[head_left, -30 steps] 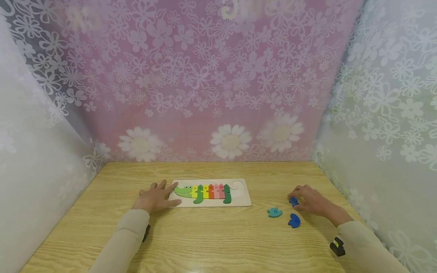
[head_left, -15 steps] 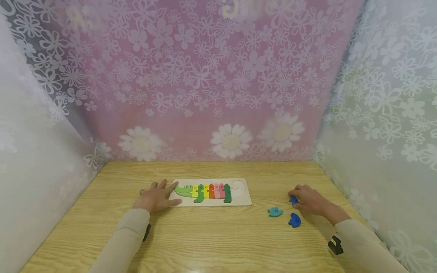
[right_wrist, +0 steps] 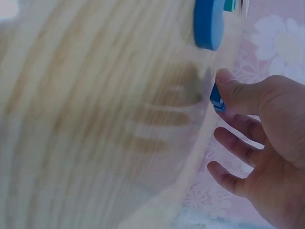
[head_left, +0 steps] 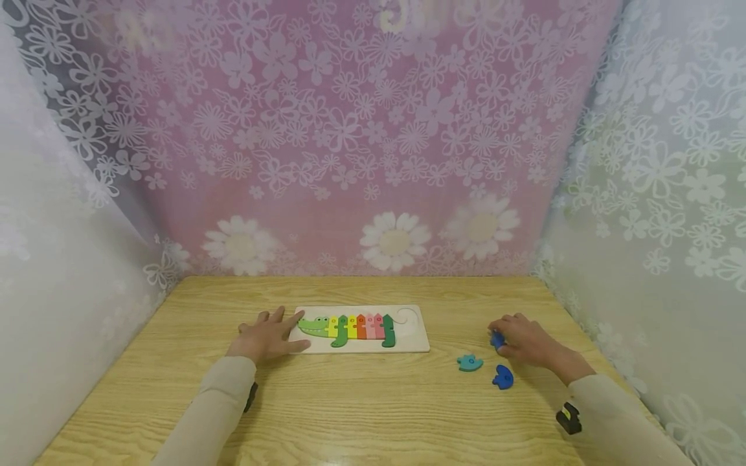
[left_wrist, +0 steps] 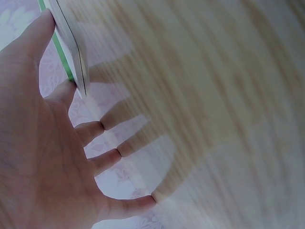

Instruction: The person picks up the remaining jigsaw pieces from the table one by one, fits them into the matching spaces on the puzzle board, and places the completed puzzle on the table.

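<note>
A pale wooden puzzle board carries a crocodile of coloured pieces: green head, yellow, green, orange, pink and dark green parts. Its right end shows a bare curled tail outline. My left hand lies spread at the board's left end, thumb and index finger on it; in the left wrist view they touch its edge. On the right, my right hand pinches a small blue puzzle piece between thumb and fingers. The right wrist view shows that piece held just off the table, the other fingers loosely bent.
A teal puzzle piece and a dark blue curved piece lie on the wood-grain table, in front and left of my right hand. Flowered cloth hangs behind the table and along both sides.
My right hand has closed its fingertips on the small blue piece and moved it slightly left and up. The left hand and the board stay in place.
</note>
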Motion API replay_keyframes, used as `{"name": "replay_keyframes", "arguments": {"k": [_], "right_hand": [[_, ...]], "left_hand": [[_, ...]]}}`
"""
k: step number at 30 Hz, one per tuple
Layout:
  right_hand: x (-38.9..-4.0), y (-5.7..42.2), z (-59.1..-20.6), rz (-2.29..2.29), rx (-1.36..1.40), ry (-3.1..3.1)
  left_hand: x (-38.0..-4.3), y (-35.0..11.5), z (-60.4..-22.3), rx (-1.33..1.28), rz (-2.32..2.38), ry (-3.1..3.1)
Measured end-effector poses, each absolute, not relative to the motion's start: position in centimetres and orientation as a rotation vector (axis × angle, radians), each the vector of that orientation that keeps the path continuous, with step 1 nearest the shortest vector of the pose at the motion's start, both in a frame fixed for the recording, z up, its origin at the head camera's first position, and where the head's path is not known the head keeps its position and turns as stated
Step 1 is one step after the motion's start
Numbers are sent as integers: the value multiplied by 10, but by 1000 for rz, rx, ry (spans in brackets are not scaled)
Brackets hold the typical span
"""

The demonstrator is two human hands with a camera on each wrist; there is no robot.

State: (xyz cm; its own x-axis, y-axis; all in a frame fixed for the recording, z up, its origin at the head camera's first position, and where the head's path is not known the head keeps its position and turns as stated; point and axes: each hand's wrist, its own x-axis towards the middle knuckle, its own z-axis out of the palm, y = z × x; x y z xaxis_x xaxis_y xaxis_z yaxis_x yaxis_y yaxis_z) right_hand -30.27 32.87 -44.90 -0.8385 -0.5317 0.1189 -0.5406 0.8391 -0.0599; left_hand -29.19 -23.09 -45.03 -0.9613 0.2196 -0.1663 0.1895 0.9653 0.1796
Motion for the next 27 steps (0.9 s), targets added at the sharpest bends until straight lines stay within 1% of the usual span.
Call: {"name": "replay_keyframes", "arguments": {"k": [9,18,27], "right_hand": [[-301,312,-437,119,897,-2770],[-304,283,-425,91,913,-2745],[-308,252,-421,102,937,-2732]], "left_hand": [[-292,-231,-450,302,238,2929],[-292,-231,-451,302,225,2935],[-292,-231,-451,295,222,2932]]}}
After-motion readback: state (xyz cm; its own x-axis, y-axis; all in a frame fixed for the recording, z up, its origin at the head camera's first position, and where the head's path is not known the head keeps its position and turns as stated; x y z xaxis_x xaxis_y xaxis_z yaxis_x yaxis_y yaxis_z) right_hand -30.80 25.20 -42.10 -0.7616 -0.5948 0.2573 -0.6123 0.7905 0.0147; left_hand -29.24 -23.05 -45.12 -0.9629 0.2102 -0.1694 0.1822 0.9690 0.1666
